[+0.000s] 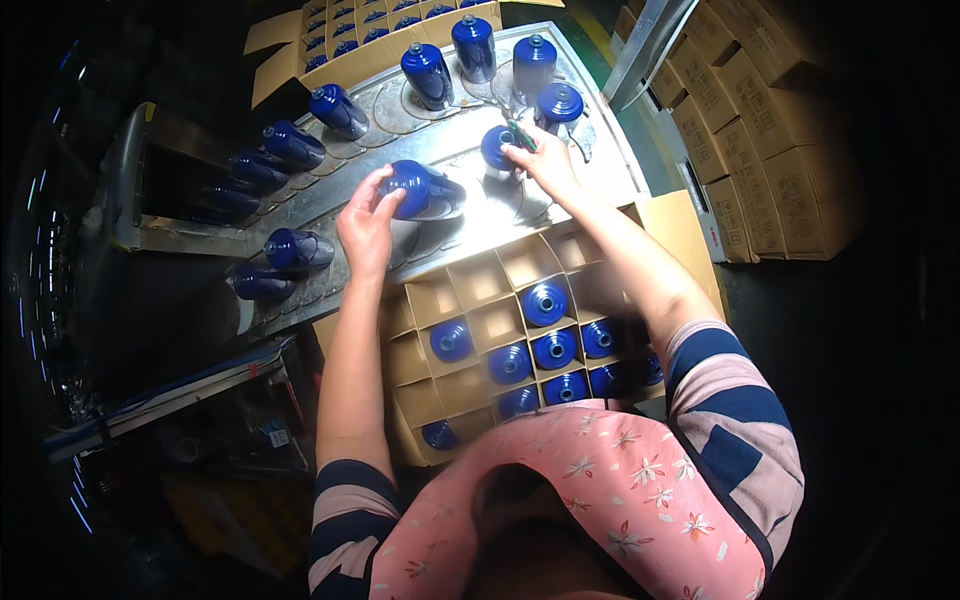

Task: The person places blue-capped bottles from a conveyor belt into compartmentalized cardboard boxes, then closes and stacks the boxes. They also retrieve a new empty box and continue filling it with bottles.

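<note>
Head view: my left hand (366, 222) grasps a blue bottle (418, 188) lying on its side on the metal tabletop (480, 215), fingers curled over its body. My right hand (540, 158) closes on a second bottle (497, 147), seemingly at its neck, with something green between the fingers. More bottles (430, 72) stand in a curve on round seats. Just below, a divided carton (480, 285) holds bottles upright, one per cell, keeping them apart.

The right hand (545, 160) is covering most of a blue bottle (497, 148) beyond the divided carton (500, 300); the thin green thing in its fingers (520, 135) is staying too small to tell; the carton's near cells are disappearing under the person's floral apron (600, 490).
</note>
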